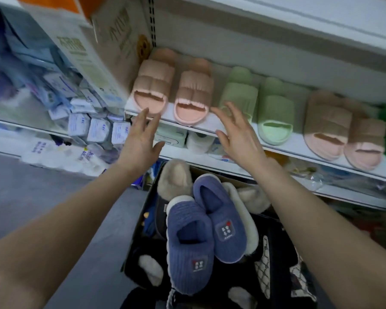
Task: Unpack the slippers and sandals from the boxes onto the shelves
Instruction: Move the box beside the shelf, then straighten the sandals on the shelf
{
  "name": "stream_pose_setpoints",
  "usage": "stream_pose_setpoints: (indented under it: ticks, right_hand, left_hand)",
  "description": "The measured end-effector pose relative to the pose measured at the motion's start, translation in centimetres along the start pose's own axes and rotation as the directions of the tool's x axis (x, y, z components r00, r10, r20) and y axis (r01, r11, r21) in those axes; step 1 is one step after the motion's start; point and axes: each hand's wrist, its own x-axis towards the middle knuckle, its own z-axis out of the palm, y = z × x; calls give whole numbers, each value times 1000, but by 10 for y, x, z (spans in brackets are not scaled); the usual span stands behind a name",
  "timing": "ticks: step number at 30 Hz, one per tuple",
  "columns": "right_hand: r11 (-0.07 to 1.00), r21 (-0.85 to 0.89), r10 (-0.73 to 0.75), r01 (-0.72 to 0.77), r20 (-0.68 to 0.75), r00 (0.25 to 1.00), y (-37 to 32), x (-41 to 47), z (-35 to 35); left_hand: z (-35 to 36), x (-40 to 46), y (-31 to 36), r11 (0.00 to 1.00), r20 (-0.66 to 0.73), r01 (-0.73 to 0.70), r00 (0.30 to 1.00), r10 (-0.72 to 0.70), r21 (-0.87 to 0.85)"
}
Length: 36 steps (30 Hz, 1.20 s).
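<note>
Just beyond the fingertips of the left hand (140,139) and right hand (239,134), both spread wide and holding nothing, a pair of pink sandals (172,92) stands at the front edge of the white shelf (210,127). To the right of the right hand sit green sandals (259,105) and another pink pair (343,132). Below both wrists, blue slippers (205,230) lie on top in an open box (140,230).

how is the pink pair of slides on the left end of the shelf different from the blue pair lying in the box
The pink ribbed open-toe slides stand side by side on the white shelf; the blue knitted closed-toe slippers lie overlapping on the pile in the dark cardboard box. The pink ones look smooth and moulded; the blue ones have pale fleecy trim and a small badge on each toe. Both are complete pairs, untouched by either hand.
</note>
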Motion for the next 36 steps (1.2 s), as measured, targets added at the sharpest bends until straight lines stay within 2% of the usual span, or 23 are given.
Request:
stream_pose_setpoints:
  ticks: [2,5,9,13,16,19,24,28,32,34,36]
  right_hand:
    - [999,31,-21,22,-25,999,10,-36,-1]
    - [997,72,-25,23,22,999,25,-96,7]
    - [999,51,-5,-7,249,969,40,-161,31]
    - [1000,-13,20,-16,499,866,41,-192,68]
    - [990,-48,134,-131,590,796,44,-193,85]
    - [975,51,150,-218,577,803,42,-194,84]
    - [924,156,233,-350,496,837,48,-227,60]
    - [864,84,404,-496,471,784,61,-265,35]
    - [818,89,482,-568,434,761,77,-294,37]
    - [764,159,531,-626,398,748,83,-300,45]
    - [639,303,609,-707,362,706,87,-302,51]
  left_hand:
    - [9,-34,17,1000,-20,12,1000,-12,-22]
    - [27,-94,45,995,-13,65,998,-66,-79]
    - [58,-173,82,995,39,37,999,-33,-89]
    - [95,-231,91,995,224,-48,974,27,86]
    - [107,-245,91,950,396,-57,916,-73,306]
    - [112,-244,90,944,390,-49,917,-87,325]
    - [106,-240,99,967,297,-106,954,33,233]
    - [104,-225,116,961,267,-192,954,135,200]
    - [127,-193,124,954,319,-256,927,196,158]
    - [140,-182,126,966,322,-227,930,177,122]
    - [149,-181,128,985,268,-145,957,114,96]
